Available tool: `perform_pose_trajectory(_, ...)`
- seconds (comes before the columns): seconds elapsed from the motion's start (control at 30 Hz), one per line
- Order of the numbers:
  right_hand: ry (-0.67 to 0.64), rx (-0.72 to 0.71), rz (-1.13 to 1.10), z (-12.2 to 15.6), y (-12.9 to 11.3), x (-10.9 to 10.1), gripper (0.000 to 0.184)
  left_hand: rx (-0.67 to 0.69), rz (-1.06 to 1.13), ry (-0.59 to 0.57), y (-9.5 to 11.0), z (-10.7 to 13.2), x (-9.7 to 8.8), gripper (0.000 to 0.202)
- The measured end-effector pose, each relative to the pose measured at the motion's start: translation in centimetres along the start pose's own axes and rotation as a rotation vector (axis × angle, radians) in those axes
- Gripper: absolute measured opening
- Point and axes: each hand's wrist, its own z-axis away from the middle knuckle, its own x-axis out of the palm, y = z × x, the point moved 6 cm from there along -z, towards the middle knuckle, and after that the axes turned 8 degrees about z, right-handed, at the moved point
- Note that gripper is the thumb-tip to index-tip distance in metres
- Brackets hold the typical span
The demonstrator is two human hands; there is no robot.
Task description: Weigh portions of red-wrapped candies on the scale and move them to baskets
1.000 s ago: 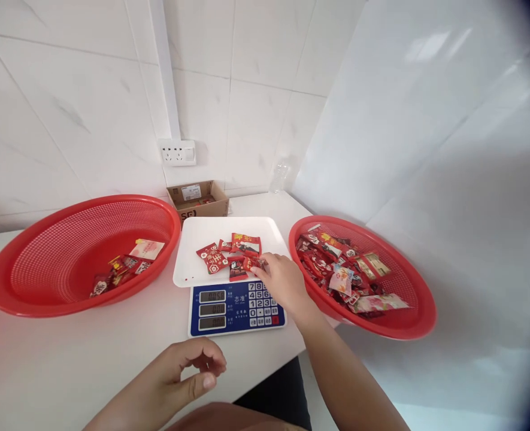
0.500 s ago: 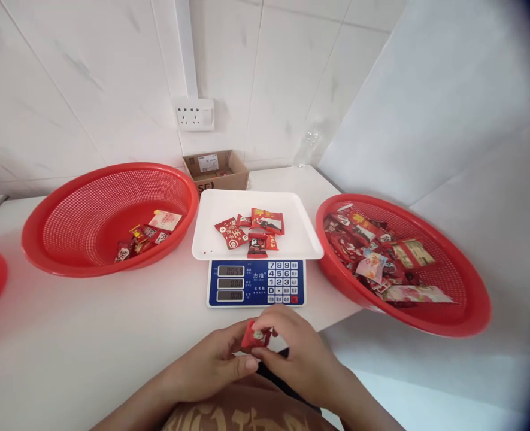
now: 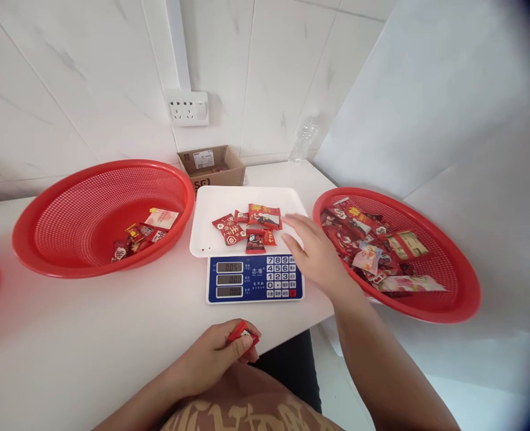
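In my left hand (image 3: 220,353), near the table's front edge, is a small red snack packet (image 3: 243,333), pinched between thumb and fingers. My right hand (image 3: 312,251) reaches over the right side of the scale, fingers apart and holding nothing. Its fingertips are beside a red and yellow packet (image 3: 265,216) lying on the white weighing tray (image 3: 206,203). Several other red snack packets (image 3: 229,230) lie close together on that tray. Below it, the scale's blue panel (image 3: 256,280) has number displays and a keypad; the wrist is close to the keypad's right edge.
A red basket (image 3: 35,239) with a few packets stands on the left. Another red basket (image 3: 465,299), holding many packets, stands on the right. Behind the scale are a cardboard box (image 3: 220,178) and a clear plastic bottle (image 3: 305,140) against the tiled wall.
My right hand has let go of the small red packet and moved up and right to the tray. The left hand keeps the packet. The view has shifted slightly.
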Motion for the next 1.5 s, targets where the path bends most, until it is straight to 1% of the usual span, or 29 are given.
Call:
perform_pose_trajectory(0.07, -0.081, 0.02, 0.028, -2.6, 0.9, 1.6, 0.041, -0.004, 0.018, 0.015, 0.0, 0.3, 0.1, 0.038)
perform_pose_trajectory(0.13, -0.201, 0.063, 0.039, -4.3, 1.5, 3.6, 0.045, -0.018, 0.033, 0.029, -0.2, 0.6, 0.0, 0.039)
perform_pose_trajectory(0.2, -0.292, 0.084, 0.055, -4.9, 1.7, 5.1, 0.046, -0.037, 0.035, 0.044, -0.5, 0.9, -0.1, 0.039)
perform_pose_trajectory(0.23, -0.314, 0.078, 0.062, -4.9, 1.7, 5.5, 0.046, -0.046, 0.032, 0.052, -0.7, 1.0, -0.3, 0.039)
perform_pose_trajectory(0.3, -0.321, 0.04, 0.053, -4.5, 1.4, 5.7, 0.045, -0.057, 0.03, 0.065, -1.0, 1.1, -0.7, 0.04)
perform_pose_trajectory(0.37, -0.305, 0.015, 0.014, -3.8, 1.0, 5.2, 0.044, -0.059, 0.037, 0.072, -1.3, 1.1, -1.0, 0.04)
perform_pose_trajectory(0.53, -0.24, 0.075, -0.012, -2.1, 0.2, 3.2, 0.046, -0.031, 0.059, 0.08, -1.1, 0.5, -1.2, 0.043)
perform_pose_trajectory(0.7, -0.233, -0.044, -0.126, -1.1, -2.4, 2.3, 0.042, -0.033, 0.052, 0.042, -0.4, 0.3, -0.6, 0.041)
perform_pose_trajectory(0.8, -0.201, -0.006, -0.253, -0.2, -3.3, 1.3, 0.04, -0.034, 0.02, 0.034, 0.0, 0.5, -0.5, 0.038)
perform_pose_trajectory(0.87, -0.267, 0.056, -0.469, 1.2, -3.8, 1.2, 0.038, -0.033, 0.016, 0.03, -0.1, 0.6, -0.6, 0.037)
perform_pose_trajectory(0.9, -0.365, 0.092, -0.609, 2.3, -4.1, 1.6, 0.038, -0.035, 0.029, 0.024, -0.3, 0.5, -0.6, 0.038)
perform_pose_trajectory(0.93, -0.501, 0.137, -0.773, 3.6, -4.6, 2.4, 0.037, -0.032, 0.045, 0.018, -0.6, 0.3, -0.6, 0.04)
perform_pose_trajectory(0.97, -0.619, 0.16, -0.887, 5.0, -5.1, 3.2, 0.039, -0.024, 0.063, 0.011, -1.0, 0.1, -0.7, 0.043)
perform_pose_trajectory(1.0, -0.7, 0.153, -0.931, 6.3, -5.5, 3.9, 0.044, -0.009, 0.092, 0.005, -1.3, -0.2, -0.8, 0.045)
perform_pose_trajectory(1.03, -0.734, 0.148, -0.926, 7.4, -5.7, 4.7, 0.048, 0.014, 0.127, -0.008, -1.6, -0.5, -0.8, 0.047)
perform_pose_trajectory(1.07, -0.768, 0.17, -0.92, 8.5, -5.7, 5.6, 0.05, 0.04, 0.164, -0.029, -1.8, -0.8, -0.7, 0.048)
perform_pose_trajectory(1.1, -0.809, 0.157, -0.926, 9.4, -5.8, 6.4, 0.052, 0.057, 0.201, -0.053, -2.0, -1.0, -0.5, 0.048)
perform_pose_trajectory(1.2, -0.859, 0.146, -0.938, 11.5, -5.9, 7.9, 0.057, 0.037, 0.305, -0.119, -2.2, -1.2, 0.5, 0.046)
perform_pose_trajectory(1.27, -0.841, 0.158, -0.918, 12.1, -5.6, 7.8, 0.063, 0.004, 0.362, -0.119, -1.9, -1.0, 1.2, 0.042)
perform_pose_trajectory(1.33, -0.813, 0.181, -0.89, 12.3, -5.5, 7.2, 0.064, -0.019, 0.364, -0.101, -1.5, -0.8, 1.7, 0.035)
perform_pose_trajectory(1.4, -0.795, 0.219, -0.851, 12.3, -5.4, 6.5, 0.055, -0.035, 0.252, -0.08, -1.3, -0.6, 2.0, 0.024)
perform_pose_trajectory(1.5, -0.781, 0.294, -0.745, 12.1, -5.4, 5.9, 0.025, -0.071, 0.102, -0.075, -1.7, -0.5, 2.2, 0.011)
